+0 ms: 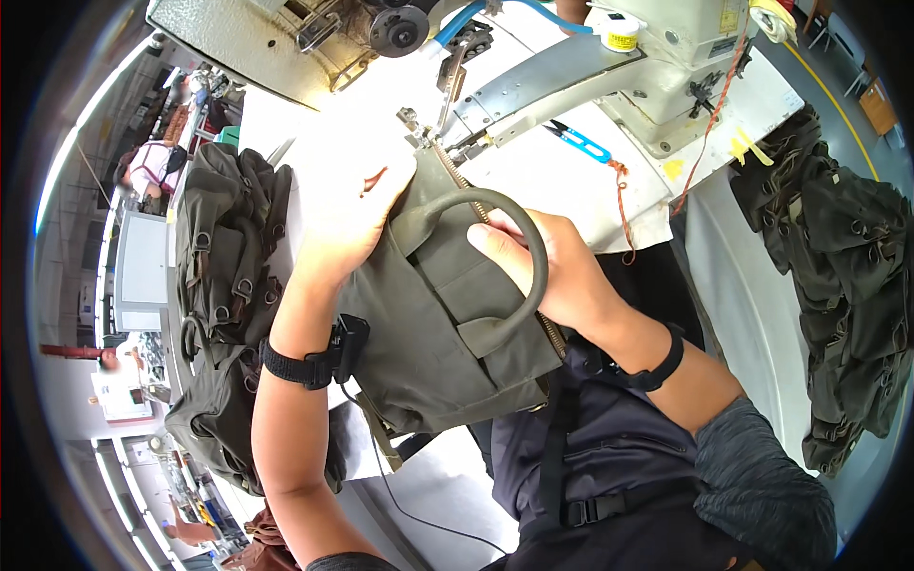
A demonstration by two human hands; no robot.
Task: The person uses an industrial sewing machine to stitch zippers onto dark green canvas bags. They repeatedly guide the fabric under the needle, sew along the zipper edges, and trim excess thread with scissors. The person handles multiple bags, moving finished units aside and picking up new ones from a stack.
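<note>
The dark green bag is in the middle, in front of the person's body, and its upper end reaches to the small metal parts of the sewing machine. I cannot tell if the cloth lies under the needle, because the strong light covers this place

The right hand is narrow: the thumb presses on the cloth beside the zip, and it seems to hold the edge there, although part of the fingers is hidden. The round handle passes over this hand, so the fingers probably come under it in order to reach the edge. The left hand rests on the other side of the upper part of the bag, maybe to keep the cloth flat and straight. It is too bright in the light, so I cannot tell how wide its fingers stand

On the tabletop, the blue snips lie to the right of the machine's metal arm, near the right hand, perhaps to be easy to take. An orange cord hangs from them, which likely prevents losing them. Similar dark bags are piled on the left and on the right, both away from the working place
</note>
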